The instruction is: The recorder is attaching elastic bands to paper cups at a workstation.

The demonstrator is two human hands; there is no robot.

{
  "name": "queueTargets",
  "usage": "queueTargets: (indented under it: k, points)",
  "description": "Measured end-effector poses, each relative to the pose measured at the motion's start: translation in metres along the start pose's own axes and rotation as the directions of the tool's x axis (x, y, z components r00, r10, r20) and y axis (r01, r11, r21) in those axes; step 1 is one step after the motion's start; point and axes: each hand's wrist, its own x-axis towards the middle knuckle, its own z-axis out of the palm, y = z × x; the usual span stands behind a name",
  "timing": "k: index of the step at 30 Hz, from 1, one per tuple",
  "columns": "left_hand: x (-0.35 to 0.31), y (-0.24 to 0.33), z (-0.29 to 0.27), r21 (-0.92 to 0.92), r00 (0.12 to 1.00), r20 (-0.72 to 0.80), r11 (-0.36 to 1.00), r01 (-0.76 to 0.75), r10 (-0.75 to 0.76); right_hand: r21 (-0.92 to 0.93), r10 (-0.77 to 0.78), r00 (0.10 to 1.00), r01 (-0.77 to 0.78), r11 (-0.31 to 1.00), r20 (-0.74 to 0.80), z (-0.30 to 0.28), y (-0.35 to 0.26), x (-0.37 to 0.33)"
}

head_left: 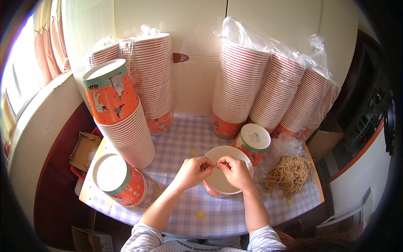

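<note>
An open paper bucket [217,181], white inside and orange outside, stands upright in front of me. Over its mouth my left hand [194,171] and my right hand [236,173] meet, thumbs and forefingers pinched together. Something thin and small is between the fingertips, too tiny to make out. Just behind this bucket is an upside-down one [255,136] with a green band and white base. To the right of my right hand lies a tangled heap of beige cords [289,173], partly in a clear plastic bag [285,147].
Upside-down buckets [110,172] stand nested at the left front. Behind them leans a tall bucket stack [126,134]. Several plastic-wrapped stacks [241,75] line the back of the checked tablecloth [184,210]. An open cardboard box [84,151] sits beyond the table's left edge.
</note>
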Motion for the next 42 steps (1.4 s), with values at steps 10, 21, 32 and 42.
queueTargets:
  k: [10,21,32,42]
  points:
    - [0.0006,-0.0013,0.0013,0.029,0.999,-0.028,0.999,-0.039,0.040,-0.031,-0.042,0.999,0.043,0.999,0.009,0.0002,0.0025,-0.0004]
    - [0.0021,-0.0044,0.0017,0.063,0.999,-0.041,0.998,-0.017,0.019,-0.030,-0.076,0.996,0.078,0.997,0.049,0.0025,0.0028,-0.0009]
    - [0.0013,-0.0046,0.0054,0.139,0.995,-0.059,0.988,-0.069,0.078,0.022,-0.068,0.989,0.066,0.998,0.130,0.0002,0.0015,-0.0010]
    - [0.0008,-0.0007,0.0012,0.167,0.997,-0.022,0.984,-0.067,0.071,0.170,0.013,0.983,-0.045,0.984,0.182,0.0017,0.0087,-0.0032]
